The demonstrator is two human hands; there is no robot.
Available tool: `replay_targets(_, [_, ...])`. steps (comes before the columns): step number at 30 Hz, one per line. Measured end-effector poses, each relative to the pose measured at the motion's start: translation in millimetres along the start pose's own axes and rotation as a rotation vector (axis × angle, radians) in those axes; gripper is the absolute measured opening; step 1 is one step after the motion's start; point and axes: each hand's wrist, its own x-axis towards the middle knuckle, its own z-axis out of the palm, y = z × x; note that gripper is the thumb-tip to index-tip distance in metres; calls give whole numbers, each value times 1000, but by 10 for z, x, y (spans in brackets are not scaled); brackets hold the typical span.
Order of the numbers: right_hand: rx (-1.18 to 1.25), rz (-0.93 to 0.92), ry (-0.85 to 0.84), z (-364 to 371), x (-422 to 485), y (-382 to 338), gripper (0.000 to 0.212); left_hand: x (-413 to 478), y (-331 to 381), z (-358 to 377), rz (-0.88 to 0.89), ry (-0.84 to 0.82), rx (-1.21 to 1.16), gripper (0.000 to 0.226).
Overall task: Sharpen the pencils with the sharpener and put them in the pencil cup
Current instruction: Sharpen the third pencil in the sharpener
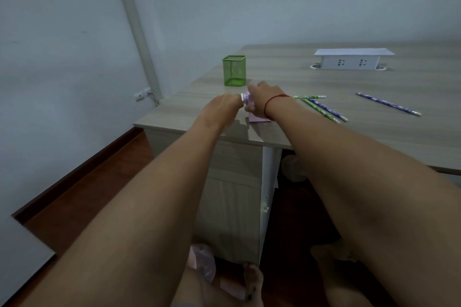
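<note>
Your right hand [264, 99] and left hand [225, 104] meet at the lilac sharpener [258, 119] on the near left corner of the desk [361, 137].
The green pencil cup [234, 70] stands just behind them. Your right hand grips the sharpener from above with curled fingers. Your left hand is at its white knob [242, 97], but its fingers are hidden, so I cannot tell if they pinch it. Three pencils [324, 108] lie to the right, a fourth pencil [389, 104] well apart.

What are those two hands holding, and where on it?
The purple sharpener: the right hand grips its body from above; the left hand is at its white knob, fingers hidden.
</note>
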Motion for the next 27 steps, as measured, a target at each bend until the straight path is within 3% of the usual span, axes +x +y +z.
replay_targets(7, [35,1,30,67,31,8,44,-48,-22,136,-2,-160,-41,23])
replay_targets(18, [76,-36,180,242,39,63,42,356,-176,242,-8,-356,169,34])
replay_targets(22, [39,-36,180,252,51,63,45,544,-284,181,114,-274,368,20])
replay_targets(27, [43,-31,138,191,85,65,42,687,-373,-1,205,-106,410,25])
